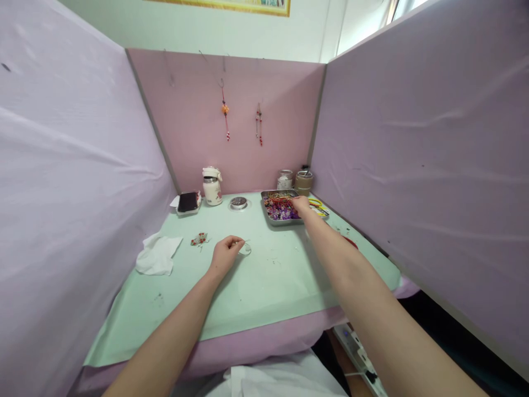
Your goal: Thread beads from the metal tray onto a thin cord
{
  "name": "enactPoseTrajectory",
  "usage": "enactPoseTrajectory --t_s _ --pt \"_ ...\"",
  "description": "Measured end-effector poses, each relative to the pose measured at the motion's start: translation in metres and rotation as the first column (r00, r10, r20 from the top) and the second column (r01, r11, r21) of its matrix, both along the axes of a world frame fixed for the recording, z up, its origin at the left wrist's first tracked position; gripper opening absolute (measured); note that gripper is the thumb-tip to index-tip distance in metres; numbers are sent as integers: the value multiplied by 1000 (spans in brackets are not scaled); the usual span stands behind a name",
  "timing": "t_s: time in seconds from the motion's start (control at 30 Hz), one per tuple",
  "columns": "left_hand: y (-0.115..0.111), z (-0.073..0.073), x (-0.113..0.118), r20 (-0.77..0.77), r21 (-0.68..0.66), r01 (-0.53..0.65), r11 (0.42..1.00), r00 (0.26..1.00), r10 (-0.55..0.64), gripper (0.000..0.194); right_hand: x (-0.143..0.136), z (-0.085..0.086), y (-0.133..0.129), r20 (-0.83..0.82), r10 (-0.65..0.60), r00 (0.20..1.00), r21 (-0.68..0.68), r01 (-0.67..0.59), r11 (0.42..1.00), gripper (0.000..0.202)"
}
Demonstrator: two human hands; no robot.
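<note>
My left hand [225, 252] hovers low over the middle of the table, its thumb and forefinger pinched on a thin pale cord [247, 249]. The cord curls into a small loop beyond the fingertips. On the right, my right hand [301, 205] reaches over the metal tray [285, 223], which bears purple, red and gold beads [281, 209]. The fingers there are drawn together among the beads at the tray's right side; whatever they grip is too small to make out. A little bunch of red and silvery beads [199, 239] lies left of my left hand.
Behind stand a white bottle [212, 187], a wire spool [238, 203] and two jars [285, 180]. A dark-filled dish [189, 203] and white tissue [157, 255] lie left. Yellow-handled scissors [316, 203] sit beside the tray. Beaded strings [225, 110] hang on the pink partition [185, 121].
</note>
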State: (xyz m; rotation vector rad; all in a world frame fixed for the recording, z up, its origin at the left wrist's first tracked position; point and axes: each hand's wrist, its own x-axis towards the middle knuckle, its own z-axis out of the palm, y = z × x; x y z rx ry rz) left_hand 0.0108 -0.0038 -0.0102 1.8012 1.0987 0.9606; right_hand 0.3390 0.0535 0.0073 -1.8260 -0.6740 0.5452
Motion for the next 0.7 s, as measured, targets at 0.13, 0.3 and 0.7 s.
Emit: enactPoseTrajectory --t_s 0.13,0.3,0.7 --pt "-1 1 0 15 2 5 1000 1000 -5 27 -5 5 -3 259 52 965 -111 -23 994 18" --pt "-3 3 0 28 9 0 1000 1000 0 26 -15 14 -1 455 200 868 -237 -98 967 12" --pt "-4 2 2 46 -18 8 1000 999 -7 26 -27 11 5 628 352 694 -442 -54 895 14"
